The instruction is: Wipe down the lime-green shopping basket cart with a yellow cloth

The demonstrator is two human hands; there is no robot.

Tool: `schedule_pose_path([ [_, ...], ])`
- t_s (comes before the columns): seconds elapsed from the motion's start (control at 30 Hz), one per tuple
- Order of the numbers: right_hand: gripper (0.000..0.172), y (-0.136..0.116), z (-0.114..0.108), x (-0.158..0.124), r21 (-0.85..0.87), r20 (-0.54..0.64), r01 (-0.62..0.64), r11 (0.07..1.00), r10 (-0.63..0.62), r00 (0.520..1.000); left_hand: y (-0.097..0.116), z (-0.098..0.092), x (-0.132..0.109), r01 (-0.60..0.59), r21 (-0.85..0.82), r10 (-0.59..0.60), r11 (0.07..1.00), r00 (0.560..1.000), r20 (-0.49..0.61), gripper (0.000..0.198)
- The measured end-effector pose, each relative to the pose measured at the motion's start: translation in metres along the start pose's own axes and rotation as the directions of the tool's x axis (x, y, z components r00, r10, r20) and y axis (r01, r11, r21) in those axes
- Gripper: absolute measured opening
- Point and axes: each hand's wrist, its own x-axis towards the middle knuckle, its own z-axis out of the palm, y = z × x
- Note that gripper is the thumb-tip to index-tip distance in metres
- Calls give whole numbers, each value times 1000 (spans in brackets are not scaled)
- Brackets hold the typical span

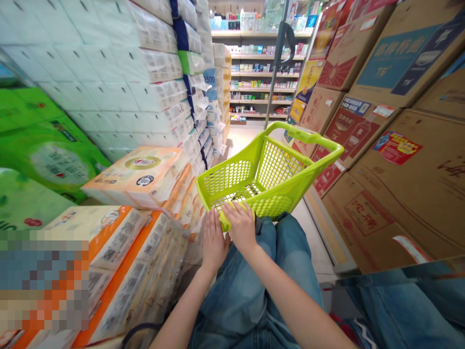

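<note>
A lime-green shopping basket [279,198] with lattice walls rests tilted against my knees, its raised handle pointing away to the right. Its inside shows only the lattice floor. My right hand [240,225] lies over the basket's near corner, fingers bent across the rim. Just left of it, my left hand [214,240] grips the same near end, its fingers long and close together, its thumb toward the underside. A small dark part beside my right hand is mostly hidden, so I cannot tell what it is.
Orange-and-white tissue packs [141,174] are stacked close on the left, with white packs [109,82] piled higher behind. Cardboard cartons [392,194] line the right. Ahead, a grey pole [272,92] stands before stocked shelves [261,75]. A denim-clad leg [410,310] shows at lower right.
</note>
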Motion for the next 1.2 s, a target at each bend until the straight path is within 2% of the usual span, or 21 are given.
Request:
schedule_pose_path([
  [0.07, 53, -16, 11, -4, 25, 7, 41, 999, -41, 999, -3, 1, -1, -11, 2, 11, 1000, 1000, 4, 83],
  [0.13, 51, -17, 13, -6, 35, 8, 72, 997, -72, 997, -4, 1, -2, -19, 13, 19, 1000, 1000, 12, 84],
  [0.2, 50, -6, 6, -6, 33, 24, 133, 991, -134, 991, -4, 0, -1, -18, 33, 17, 999, 1000, 20, 85],
  [0.3, 54, 25, -14, -4, 11, 47, 190, 982, -190, 981, -2, -2, 0, -12, 57, 11, 998, 1000, 22, 85],
  [0.37, 60, 48, -29, -1, -18, 28, 130, 991, -129, 991, 0, -3, 1, -11, 58, 10, 998, 1000, 25, 85],
  [0.43, 67, 65, -41, 3, -43, -19, 0, 999, -1, 1000, 2, -3, 2, -6, 59, 4, 998, 1000, 28, 85],
  [0.5, 70, 72, -47, 6, -54, -60, -140, 989, 137, 989, 4, -2, 2, 0, 58, -1, 998, 1000, 25, 86],
  [0.6, 68, 55, -39, 8, -58, -55, -215, 975, 212, 976, 5, 1, 2, 9, 48, -9, 999, 1000, 5, 86],
  [0.77, 55, -3, -2, 1, 8, 37, -31, 999, 31, 999, 2, 4, 0, 6, 25, -7, 1000, 1000, 4, 85],
  [0.87, 51, -13, 6, -3, 43, 49, 50, 998, -52, 997, 1, 2, 0, -13, 41, 12, 999, 1000, 14, 85],
  [0.93, 54, -4, 1, -4, 61, 62, 113, 992, -116, 991, 2, 1, 0, -11, 58, 10, 998, 1000, 8, 85],
  [1.03, 63, 26, -18, -3, 60, 74, 168, 984, -172, 982, 3, 1, 1, 3, 76, -3, 997, 1000, -4, 84],
  [1.2, 75, 75, -47, 1, 9, -25, -46, 999, 46, 999, 6, 1, 2, 11, 75, -11, 997, 1000, -3, 85],
])
